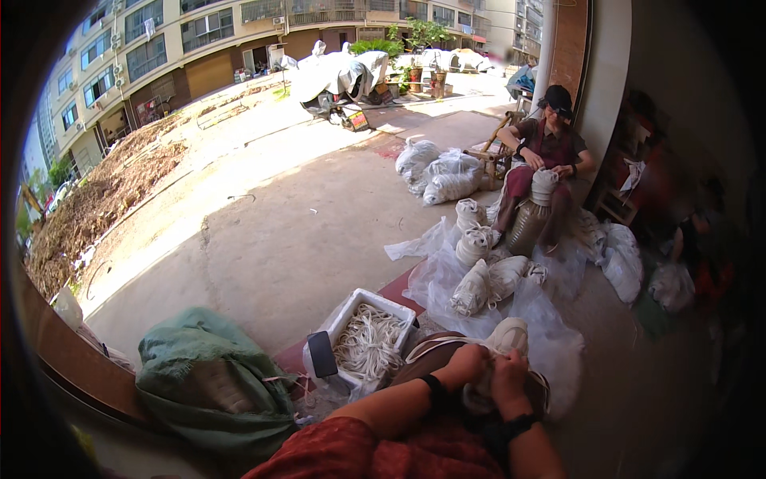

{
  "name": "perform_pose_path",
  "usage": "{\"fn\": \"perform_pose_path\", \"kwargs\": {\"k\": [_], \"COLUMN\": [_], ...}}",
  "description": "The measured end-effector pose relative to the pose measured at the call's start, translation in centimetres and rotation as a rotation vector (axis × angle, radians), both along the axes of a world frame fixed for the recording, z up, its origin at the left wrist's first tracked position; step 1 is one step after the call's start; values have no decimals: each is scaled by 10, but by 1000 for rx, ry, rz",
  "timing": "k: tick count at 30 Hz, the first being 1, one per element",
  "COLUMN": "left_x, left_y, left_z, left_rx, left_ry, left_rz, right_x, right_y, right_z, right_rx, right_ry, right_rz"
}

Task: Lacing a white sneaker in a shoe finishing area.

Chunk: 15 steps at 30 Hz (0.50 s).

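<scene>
A cream-white canvas shoe (511, 332) sits over my lap, its rounded end showing just beyond my fingers. My left hand (469, 366) is closed in a pinch on a white shoelace (435, 342), which loops out to the left. Close beside it, my right hand (508, 377) is also closed, its fingers bent against the shoe's upper; what lies between them is hidden. Left of my forearms stands a white foam box (408, 310) with a tangled heap of white shoelaces (369, 339) in it.
A green woven sack (209, 375) bulges at the near left. Ahead right lie bundled white shoes (476, 245) on clear plastic sheeting (435, 281). Beyond them a seated co-worker (550, 140) handles a bundle of white shoes (545, 185). Stuffed plastic bags (451, 177) stand farther back.
</scene>
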<state>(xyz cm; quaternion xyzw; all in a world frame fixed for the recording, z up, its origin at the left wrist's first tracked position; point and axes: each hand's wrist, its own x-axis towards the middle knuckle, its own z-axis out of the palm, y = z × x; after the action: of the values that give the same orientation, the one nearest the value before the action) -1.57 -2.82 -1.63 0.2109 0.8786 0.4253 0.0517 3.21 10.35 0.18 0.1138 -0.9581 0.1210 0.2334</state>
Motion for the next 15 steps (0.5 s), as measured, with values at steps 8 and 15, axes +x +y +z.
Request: {"fn": "perform_pose_path", "kwargs": {"k": [8, 15], "left_x": [-12, 13], "left_y": [-10, 17], "left_z": [-18, 48], "left_rx": [275, -124], "left_ry": [-270, 274], "left_rz": [-75, -209], "right_x": [61, 85], "right_y": [5, 35], "right_z": [72, 34], "right_rx": [-620, -1034], "right_ry": [-523, -741], "right_rz": [504, 418]}}
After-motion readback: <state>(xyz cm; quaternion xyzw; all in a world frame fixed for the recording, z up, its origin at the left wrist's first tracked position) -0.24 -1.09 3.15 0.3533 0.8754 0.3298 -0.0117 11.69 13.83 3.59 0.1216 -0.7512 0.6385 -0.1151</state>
